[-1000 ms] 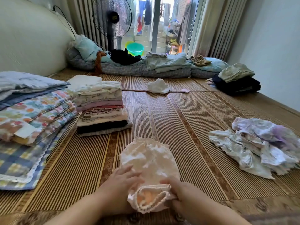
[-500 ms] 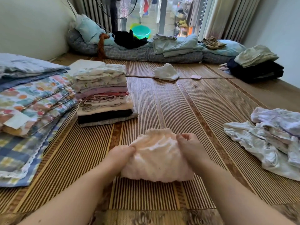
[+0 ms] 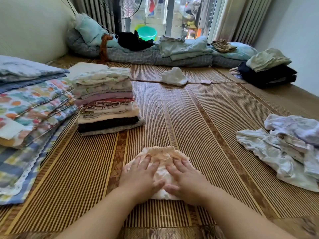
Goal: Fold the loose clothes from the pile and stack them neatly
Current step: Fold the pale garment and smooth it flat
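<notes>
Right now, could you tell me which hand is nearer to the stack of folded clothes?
Left. The left hand presses the peach garment on the side facing the stack of folded clothes; the right hand lies flat beside it, farther away.

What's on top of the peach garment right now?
Both hands lie flat on the peach garment: left hand and right hand, palms down, pressing it onto the bamboo mat. Only its gathered far edge and sides show; the middle is covered by the hands.
</notes>
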A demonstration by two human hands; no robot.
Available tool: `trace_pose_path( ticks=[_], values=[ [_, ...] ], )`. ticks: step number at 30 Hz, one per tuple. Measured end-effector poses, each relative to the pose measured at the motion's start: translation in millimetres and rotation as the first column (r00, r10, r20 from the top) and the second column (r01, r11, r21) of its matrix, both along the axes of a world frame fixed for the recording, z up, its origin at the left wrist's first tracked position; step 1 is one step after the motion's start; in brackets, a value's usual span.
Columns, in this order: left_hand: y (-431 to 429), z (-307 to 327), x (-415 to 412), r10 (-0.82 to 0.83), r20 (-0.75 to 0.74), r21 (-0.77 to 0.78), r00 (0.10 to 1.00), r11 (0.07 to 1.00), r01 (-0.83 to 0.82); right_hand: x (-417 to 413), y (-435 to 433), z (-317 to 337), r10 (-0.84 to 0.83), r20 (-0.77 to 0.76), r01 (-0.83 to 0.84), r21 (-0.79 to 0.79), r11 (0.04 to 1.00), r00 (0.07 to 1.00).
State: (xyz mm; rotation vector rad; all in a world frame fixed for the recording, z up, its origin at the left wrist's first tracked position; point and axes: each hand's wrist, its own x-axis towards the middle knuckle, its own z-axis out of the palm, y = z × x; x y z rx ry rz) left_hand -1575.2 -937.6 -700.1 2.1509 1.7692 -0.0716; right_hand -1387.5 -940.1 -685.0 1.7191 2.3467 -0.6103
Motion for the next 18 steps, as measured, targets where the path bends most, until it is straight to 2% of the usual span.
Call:
trace_pose_path(
  ticks=[4, 8, 10, 12, 13, 15, 16, 18],
  values=[
    [-8, 21, 3, -0.018, -0.037, -0.053, 0.999, 0.998, 0.016, 1, -5, 18, -0.054, -0.141, 0.047, -0.048, 0.998, 0.988],
    [-27, 46, 2, -0.109, -0.051, -0.121, 0.993, 0.987, 0.102, 13, -16, 35, -0.064, -0.149, 0.044, -0.136, 0.990, 0.987],
    [-35, 53, -1, -0.063, -0.006, -0.098, 0.998, 0.993, 0.063, 18, -19, 38, -0.137, -0.247, 0.105, -0.139, 0.985, 0.959],
    [-40, 54, -6, 0.060, 0.068, -0.011, 0.996, 0.998, -0.060, 21, -19, 38, -0.263, -0.346, 0.267, -0.036, 0.963, 0.901],
    [-39, 52, -9, 0.124, 0.060, 0.022, 0.990, 0.992, -0.125, 23, -18, 36, -0.329, -0.344, 0.362, 0.034, 0.932, 0.879],
    [-39, 49, -13, 0.240, -0.006, -0.026, 0.971, 0.970, -0.240, 23, -16, 31, -0.457, -0.194, 0.478, 0.076, 0.875, 0.868],
    [-39, 47, -14, 0.276, -0.027, -0.077, 0.961, 0.958, -0.277, 22, -16, 29, -0.482, -0.106, 0.489, 0.044, 0.871, 0.869],
    [-38, 46, -14, 0.309, -0.003, -0.176, 0.951, 0.936, -0.304, 20, -15, 25, -0.481, -0.072, 0.477, -0.069, 0.876, 0.874]
  ],
)
